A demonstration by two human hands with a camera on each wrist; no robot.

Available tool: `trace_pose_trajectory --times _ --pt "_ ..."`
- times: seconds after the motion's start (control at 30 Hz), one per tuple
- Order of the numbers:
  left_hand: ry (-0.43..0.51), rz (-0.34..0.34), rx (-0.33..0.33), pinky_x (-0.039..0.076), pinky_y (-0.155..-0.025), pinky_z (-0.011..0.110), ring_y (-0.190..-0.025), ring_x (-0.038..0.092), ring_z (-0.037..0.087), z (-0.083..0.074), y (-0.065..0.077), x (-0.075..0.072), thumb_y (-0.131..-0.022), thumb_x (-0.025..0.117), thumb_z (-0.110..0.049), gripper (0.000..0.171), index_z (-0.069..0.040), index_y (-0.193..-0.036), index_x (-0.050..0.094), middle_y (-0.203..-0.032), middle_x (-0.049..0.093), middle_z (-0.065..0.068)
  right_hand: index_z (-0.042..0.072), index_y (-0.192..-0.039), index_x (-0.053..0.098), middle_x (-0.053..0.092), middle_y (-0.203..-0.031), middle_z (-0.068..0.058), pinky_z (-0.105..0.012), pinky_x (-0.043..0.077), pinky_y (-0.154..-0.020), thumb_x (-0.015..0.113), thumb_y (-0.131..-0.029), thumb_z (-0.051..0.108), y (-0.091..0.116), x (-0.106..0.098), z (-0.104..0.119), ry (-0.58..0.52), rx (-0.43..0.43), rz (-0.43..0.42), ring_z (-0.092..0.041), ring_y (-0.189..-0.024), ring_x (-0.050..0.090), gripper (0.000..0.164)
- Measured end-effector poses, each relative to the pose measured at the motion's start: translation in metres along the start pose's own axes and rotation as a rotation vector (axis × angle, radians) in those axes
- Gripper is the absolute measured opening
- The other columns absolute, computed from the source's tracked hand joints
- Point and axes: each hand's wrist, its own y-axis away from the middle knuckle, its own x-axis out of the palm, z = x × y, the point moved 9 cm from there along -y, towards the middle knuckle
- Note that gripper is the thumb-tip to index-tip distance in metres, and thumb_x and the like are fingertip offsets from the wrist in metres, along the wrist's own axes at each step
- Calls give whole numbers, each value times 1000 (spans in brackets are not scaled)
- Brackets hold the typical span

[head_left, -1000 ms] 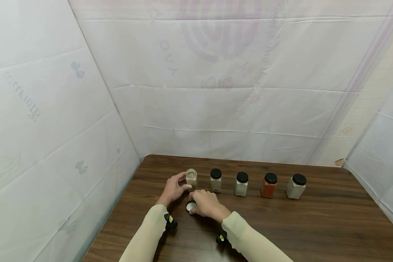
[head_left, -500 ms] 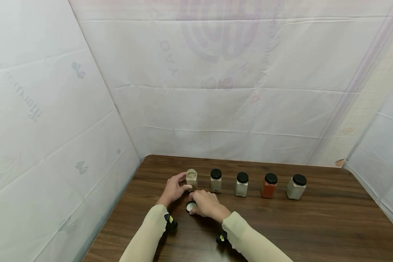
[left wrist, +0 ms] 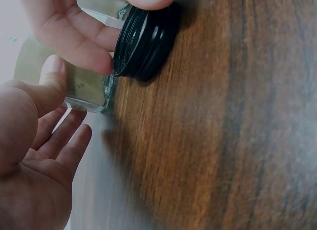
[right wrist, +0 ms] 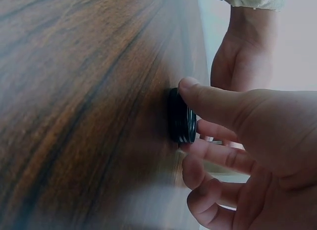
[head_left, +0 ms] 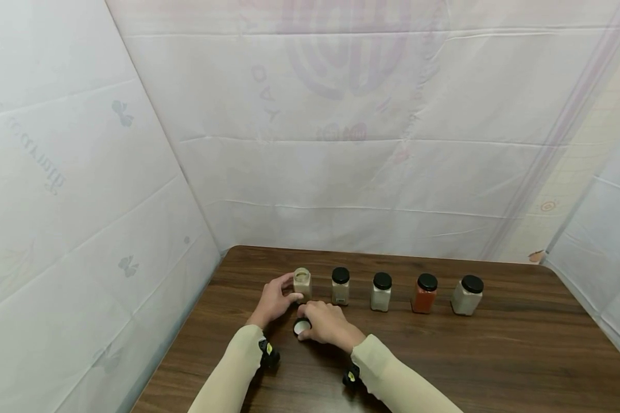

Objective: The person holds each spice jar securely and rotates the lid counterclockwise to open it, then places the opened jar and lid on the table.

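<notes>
An open glass jar [head_left: 302, 287] of pale beige powder stands upright at the left end of the row. My left hand [head_left: 275, 299] holds it, thumb on the near side and fingers around the left. Just in front, a black screw lid [head_left: 302, 328] lies on the table with its white inside facing up. Thumb and fingers of my right hand [head_left: 328, 325] pinch the lid's rim. In the left wrist view the lid [left wrist: 148, 42] is close to the jar [left wrist: 84, 89] but apart from it. The right wrist view shows my right thumb on the lid's edge [right wrist: 179, 116].
To the right stand several black-lidded jars: one with beige contents [head_left: 340, 291], a whitish one [head_left: 380, 297], an orange-red one [head_left: 423, 299] and a pale grey one [head_left: 466, 300]. They share a dark wooden table [head_left: 496, 355], with white cloth walls [head_left: 315, 172] behind and beside it.
</notes>
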Motion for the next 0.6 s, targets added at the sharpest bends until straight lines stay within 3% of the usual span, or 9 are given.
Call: trace_pose_trajectory --times 0.6 --pt "16 12 8 54 -98 46 -118 67 30 -1 2 3 -92 77 -8 51 -6 -139 59 -130 69 16 21 -122 72 68 -111 4 -28 48 -60 81 -90 38 10 -11 -4 -22 -59 -28 -9 -87 62 38"
